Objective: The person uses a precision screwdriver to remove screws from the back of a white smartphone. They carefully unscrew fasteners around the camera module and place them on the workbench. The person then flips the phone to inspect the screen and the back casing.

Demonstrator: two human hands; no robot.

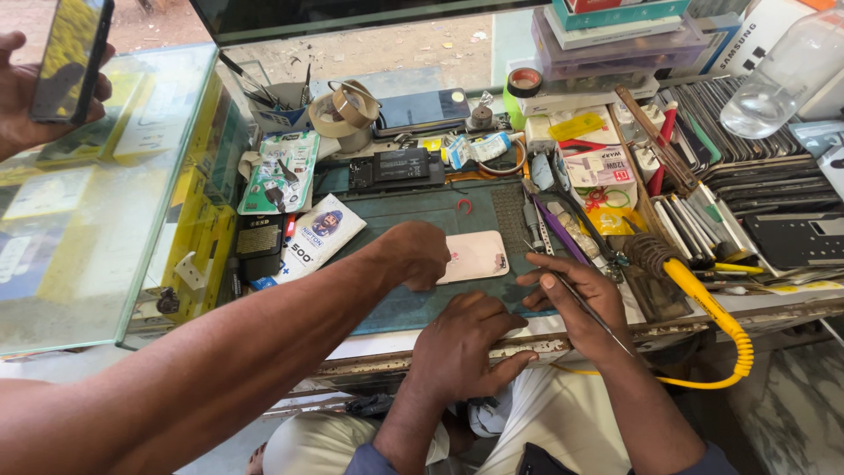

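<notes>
A: What's hard to make out?

B: The pink phone [475, 256] lies back-up on the green work mat [413, 215], but its 9 o'clock end is covered by another person's fist [420, 255] on a long bare arm coming in from 7 o'clock. That person's other hand [26, 92], cut off at the 10 o'clock corner, holds up a dark phone [72, 54].

A: And the wearer's hands?

B: The left hand [466, 343] rests palm-down, fingers curled, at the mat's 6 o'clock edge, holding nothing I can see. The right hand [580, 303], just at 4 o'clock of the pink phone, pinches thin tweezers [607, 327]; their tips are hidden under the fingers.

A: Any free room?

B: Little. Bare mat shows only toward 12 o'clock of the phone. Tools and boxes crowd 3 o'clock, the yellow coiled cord [725, 330] hangs off the bench edge, and a glass counter [88, 220] walls 9 o'clock.
</notes>
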